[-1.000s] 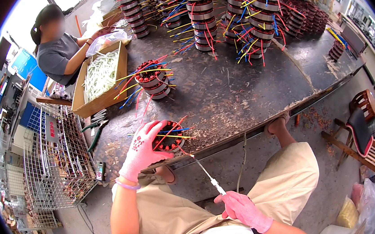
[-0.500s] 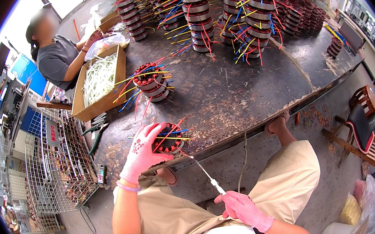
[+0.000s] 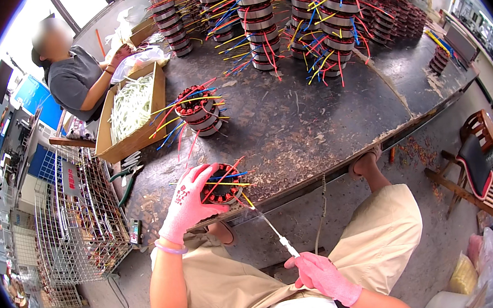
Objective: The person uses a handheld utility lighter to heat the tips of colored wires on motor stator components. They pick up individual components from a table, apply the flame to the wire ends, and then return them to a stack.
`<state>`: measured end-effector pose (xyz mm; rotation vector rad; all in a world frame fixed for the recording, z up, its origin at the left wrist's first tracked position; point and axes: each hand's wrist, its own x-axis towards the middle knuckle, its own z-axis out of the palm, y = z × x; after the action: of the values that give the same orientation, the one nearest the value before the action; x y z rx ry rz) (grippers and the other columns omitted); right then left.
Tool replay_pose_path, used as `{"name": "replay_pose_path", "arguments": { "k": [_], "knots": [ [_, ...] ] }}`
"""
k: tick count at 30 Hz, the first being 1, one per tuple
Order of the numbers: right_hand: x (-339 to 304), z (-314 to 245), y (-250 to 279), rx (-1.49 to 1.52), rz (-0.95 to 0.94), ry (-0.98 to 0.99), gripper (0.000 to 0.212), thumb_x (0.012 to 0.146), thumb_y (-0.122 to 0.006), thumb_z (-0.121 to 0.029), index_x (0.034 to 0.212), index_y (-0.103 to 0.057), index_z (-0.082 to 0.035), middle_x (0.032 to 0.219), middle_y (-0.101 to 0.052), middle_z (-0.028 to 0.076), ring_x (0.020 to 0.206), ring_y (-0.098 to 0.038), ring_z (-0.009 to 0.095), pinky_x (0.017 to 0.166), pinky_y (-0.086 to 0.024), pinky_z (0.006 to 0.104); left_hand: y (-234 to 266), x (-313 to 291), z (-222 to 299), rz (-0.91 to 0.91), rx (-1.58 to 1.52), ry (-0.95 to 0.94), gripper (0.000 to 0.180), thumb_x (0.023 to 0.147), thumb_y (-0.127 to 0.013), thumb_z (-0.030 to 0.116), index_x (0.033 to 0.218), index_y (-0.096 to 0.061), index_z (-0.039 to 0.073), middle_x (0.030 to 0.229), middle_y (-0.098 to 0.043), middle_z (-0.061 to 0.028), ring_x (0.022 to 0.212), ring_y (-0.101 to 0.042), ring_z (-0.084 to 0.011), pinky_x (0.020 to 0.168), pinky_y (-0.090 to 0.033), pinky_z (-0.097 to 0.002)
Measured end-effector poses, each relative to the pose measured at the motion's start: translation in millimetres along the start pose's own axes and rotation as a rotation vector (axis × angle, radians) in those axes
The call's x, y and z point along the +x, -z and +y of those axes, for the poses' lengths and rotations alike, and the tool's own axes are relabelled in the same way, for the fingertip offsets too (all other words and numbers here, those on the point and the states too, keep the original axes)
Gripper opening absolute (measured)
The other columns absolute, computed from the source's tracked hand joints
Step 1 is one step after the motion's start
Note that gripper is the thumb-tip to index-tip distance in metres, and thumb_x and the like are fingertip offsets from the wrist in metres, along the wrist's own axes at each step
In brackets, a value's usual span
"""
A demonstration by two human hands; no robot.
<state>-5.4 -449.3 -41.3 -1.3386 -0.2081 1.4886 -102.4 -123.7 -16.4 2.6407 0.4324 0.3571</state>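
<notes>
Left hand (image 3: pixel 185 202) grips the left side of a wound ring (image 3: pixel 227 197) at the near edge of the desk (image 3: pixel 291 126) — thumb on the near side, fingers over the far side. Right hand (image 3: pixel 323 276) is closed around a slender white rod (image 3: pixel 288 245), angled up toward the ring; a yellow wire (image 3: pixel 247 200) meets its thin tip. Beyond the ring stands a short ring stack (image 3: pixel 201 118) — to its left, green-handled pliers (image 3: pixel 125 189) and a cardboard box (image 3: pixel 134 143) of pale tubes (image 3: pixel 132 105).
</notes>
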Motion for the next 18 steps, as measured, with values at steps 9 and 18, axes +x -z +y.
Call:
{"name": "replay_pose_path", "arguments": {
  "k": [9, 18],
  "knots": [
    [-1.0, -4.5, -2.9, 0.006, 0.001, 0.030, 0.035, 0.106, -0.045, -0.025, 0.113, -0.060, 0.005, 0.057, -0.043, -0.003, 0.053, -0.041, 0.006, 0.066, -0.052, 0.0260, -0.3, -0.1, 0.0, 0.003, 0.008, -0.001, 0.091, 0.055, -0.090, 0.025, 0.136, -0.053, 0.006, 0.132, -0.054, -0.0192, 0.122, -0.050, -0.0387, 0.106, -0.041, -0.0461],
    [-1.9, -1.8, -1.2, 0.004, -0.010, 0.032, 0.036, 0.105, -0.045, -0.026, 0.113, -0.061, 0.004, 0.058, -0.043, -0.002, 0.055, -0.042, 0.007, 0.067, -0.052, 0.0273, 1.7, 0.1, 1.2, -0.047, -0.010, 0.041, 0.097, 0.053, -0.091, 0.020, 0.141, -0.050, 0.009, 0.140, -0.049, -0.0190, 0.131, -0.046, -0.0378, 0.110, -0.038, -0.0443]
  ]
}}
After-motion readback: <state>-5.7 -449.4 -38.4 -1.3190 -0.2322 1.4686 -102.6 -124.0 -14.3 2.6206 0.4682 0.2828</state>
